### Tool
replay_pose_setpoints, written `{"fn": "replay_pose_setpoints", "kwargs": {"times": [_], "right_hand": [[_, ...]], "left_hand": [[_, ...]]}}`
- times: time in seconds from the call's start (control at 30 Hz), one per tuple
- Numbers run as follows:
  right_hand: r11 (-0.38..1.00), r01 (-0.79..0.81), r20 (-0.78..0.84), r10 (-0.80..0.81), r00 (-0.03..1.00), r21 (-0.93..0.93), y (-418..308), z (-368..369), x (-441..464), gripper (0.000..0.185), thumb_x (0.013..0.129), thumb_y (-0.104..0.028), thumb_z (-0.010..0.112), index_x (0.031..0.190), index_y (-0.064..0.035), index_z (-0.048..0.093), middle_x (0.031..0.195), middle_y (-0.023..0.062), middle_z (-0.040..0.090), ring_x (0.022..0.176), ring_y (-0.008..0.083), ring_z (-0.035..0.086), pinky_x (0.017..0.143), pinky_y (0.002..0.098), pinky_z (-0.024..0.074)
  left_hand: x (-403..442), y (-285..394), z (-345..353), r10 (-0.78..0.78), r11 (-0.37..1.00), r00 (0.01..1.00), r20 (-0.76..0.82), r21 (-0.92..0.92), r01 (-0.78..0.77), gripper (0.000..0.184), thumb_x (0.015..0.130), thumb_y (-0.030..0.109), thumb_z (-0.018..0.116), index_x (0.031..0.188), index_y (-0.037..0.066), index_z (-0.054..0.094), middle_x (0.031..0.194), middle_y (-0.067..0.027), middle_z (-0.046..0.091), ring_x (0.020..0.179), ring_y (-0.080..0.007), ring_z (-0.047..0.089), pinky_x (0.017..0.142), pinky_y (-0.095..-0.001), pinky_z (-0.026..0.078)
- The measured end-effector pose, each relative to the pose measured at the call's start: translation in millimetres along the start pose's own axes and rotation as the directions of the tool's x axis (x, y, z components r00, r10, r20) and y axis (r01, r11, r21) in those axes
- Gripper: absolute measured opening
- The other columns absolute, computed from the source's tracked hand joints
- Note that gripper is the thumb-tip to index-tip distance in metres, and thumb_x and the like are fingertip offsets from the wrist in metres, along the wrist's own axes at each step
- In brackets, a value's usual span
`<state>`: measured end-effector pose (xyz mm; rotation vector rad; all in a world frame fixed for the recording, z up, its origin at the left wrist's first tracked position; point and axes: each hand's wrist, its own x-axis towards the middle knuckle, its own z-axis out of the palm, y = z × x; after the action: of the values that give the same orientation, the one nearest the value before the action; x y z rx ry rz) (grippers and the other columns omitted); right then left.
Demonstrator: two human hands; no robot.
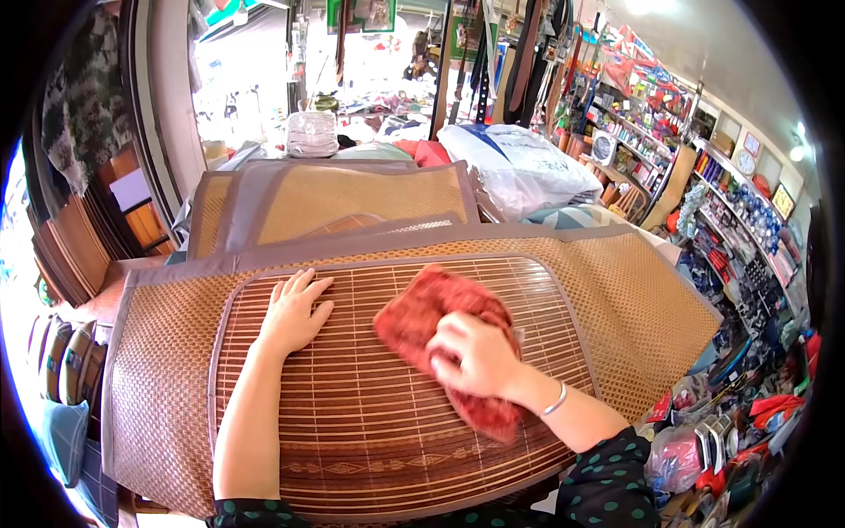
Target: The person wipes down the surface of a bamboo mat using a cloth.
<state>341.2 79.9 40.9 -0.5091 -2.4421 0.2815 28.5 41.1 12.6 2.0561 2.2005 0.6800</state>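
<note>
A brown slatted bamboo mat [370,378] with a patterned band near its front edge lies on a larger tan woven mat [167,352] with a grey-brown border. My left hand [297,312] rests flat on the upper left of the slatted mat, fingers spread. Bunched in my right hand [473,355] is a red cloth [414,312], slightly blurred, pressed on the mat right of its middle. Part of the cloth hangs out below the hand towards the front. A silver bangle is on the right wrist.
More woven mats [352,198] lie behind. A large plastic-wrapped bundle [519,172] is at the back right, a stack of pale packs [312,134] at the back. Packed shelves and piled goods line the right side; cushions [66,361] stand at the left.
</note>
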Motion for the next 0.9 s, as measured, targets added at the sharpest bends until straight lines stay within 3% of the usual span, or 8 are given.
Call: {"fn": "replay_pose_setpoints", "kwargs": {"times": [0.27, 0.33, 0.47, 0.6, 0.67, 0.7, 0.87, 0.9], "right_hand": [[0.755, -0.608, -0.269, 0.55, 0.791, -0.245, 156, -41, -19, 0.025, 0.087, -0.03, 0.062, 0.097, -0.0086, 0.067, 0.106, 0.0137, 0.061, 0.092, 0.0346, 0.064, 0.08, 0.0443, 0.0517], [0.736, -0.613, -0.272, 0.55, 0.789, -0.287, 155, -40, -23, 0.023, 0.087, -0.029, 0.061, 0.095, -0.0079, 0.066, 0.106, 0.0131, 0.061, 0.091, 0.0339, 0.064, 0.079, 0.044, 0.052], [0.906, -0.332, -0.178, 0.293, 0.939, -0.261, 90, -24, -11, 0.014, 0.083, -0.02, 0.064, 0.089, -0.0083, 0.065, 0.096, 0.01, 0.062, 0.09, 0.0314, 0.062, 0.075, 0.0418, 0.0528], [0.987, 0.103, 0.05, -0.097, 0.994, -0.127, -6, -1, -1, 0.013, 0.079, -0.02, 0.067, 0.085, -0.0096, 0.063, 0.089, 0.007, 0.059, 0.083, 0.027, 0.061, 0.073, 0.0378, 0.0522], [0.997, 0.074, 0.053, -0.073, 0.996, -0.015, -5, 2, 1, 0.013, 0.079, -0.021, 0.067, 0.086, -0.0097, 0.064, 0.089, 0.0067, 0.059, 0.082, 0.0262, 0.062, 0.071, 0.0381, 0.0525], [0.998, -0.054, 0.045, 0.053, 0.998, 0.015, 13, 1, 5, 0.013, 0.08, -0.021, 0.066, 0.086, -0.0096, 0.064, 0.089, 0.0073, 0.059, 0.082, 0.0265, 0.063, 0.071, 0.0385, 0.053], [0.942, -0.291, -0.149, 0.268, 0.952, -0.169, 99, -12, 9, 0.019, 0.084, -0.027, 0.064, 0.09, -0.0093, 0.066, 0.098, 0.0114, 0.062, 0.091, 0.032, 0.064, 0.078, 0.0427, 0.0522], [0.876, -0.443, -0.193, 0.409, 0.892, -0.192, 123, -22, 8, 0.021, 0.085, -0.029, 0.063, 0.092, -0.0095, 0.066, 0.101, 0.0119, 0.062, 0.092, 0.0324, 0.064, 0.08, 0.0436, 0.0517]], "left_hand": [[0, 0, -1, 0.002, 1.0, 1.0, -0.007, -0.01, -0.002, 0.047, 0.095, 0.034, 0.055, 0.137, 0.015, 0.055, 0.15, -0.0171, 0.042, 0.144, -0.0312, 0.031, 0.12, -0.0468, 0.019], [0, 2, -2, -0.011, 1.0, 1.0, -0.008, -0.013, 0.01, 0.047, 0.094, 0.034, 0.055, 0.137, 0.015, 0.055, 0.15, -0.0171, 0.042, 0.144, -0.0311, 0.031, 0.12, -0.0472, 0.019], [2, 0, -1, -0.01, 1.0, 1.0, -0.01, -0.01, 0.01, 0.047, 0.094, 0.034, 0.056, 0.137, 0.015, 0.056, 0.149, -0.0172, 0.043, 0.143, -0.0311, 0.032, 0.119, -0.0476, 0.021], [1, 0, 1, -0.004, 1.0, 1.0, -0.01, 0.007, 0.004, 0.046, 0.094, 0.034, 0.056, 0.136, 0.015, 0.056, 0.148, -0.0171, 0.044, 0.143, -0.0313, 0.033, 0.119, -0.0475, 0.021], [1, 1, 1, 0.001, 1.0, 1.0, -0.01, 0.002, -0.001, 0.047, 0.094, 0.034, 0.056, 0.136, 0.015, 0.056, 0.148, -0.0171, 0.044, 0.142, -0.0315, 0.033, 0.119, -0.0474, 0.021], [0, 0, 1, 0.001, 1.0, 1.0, -0.008, 0.009, -0.001, 0.046, 0.094, 0.034, 0.056, 0.136, 0.015, 0.056, 0.148, -0.017, 0.044, 0.142, -0.0314, 0.033, 0.119, -0.0474, 0.021], [0, 0, 3, 0.004, 1.0, 1.0, -0.01, 0.007, -0.004, 0.047, 0.094, 0.034, 0.055, 0.137, 0.015, 0.055, 0.149, -0.0169, 0.043, 0.143, -0.031, 0.032, 0.119, -0.0472, 0.021], [1, 1, 1, 0.003, 1.0, 1.0, -0.012, 0.008, -0.003, 0.047, 0.095, 0.034, 0.055, 0.137, 0.015, 0.055, 0.149, -0.0169, 0.043, 0.143, -0.031, 0.032, 0.119, -0.0471, 0.021]]}}
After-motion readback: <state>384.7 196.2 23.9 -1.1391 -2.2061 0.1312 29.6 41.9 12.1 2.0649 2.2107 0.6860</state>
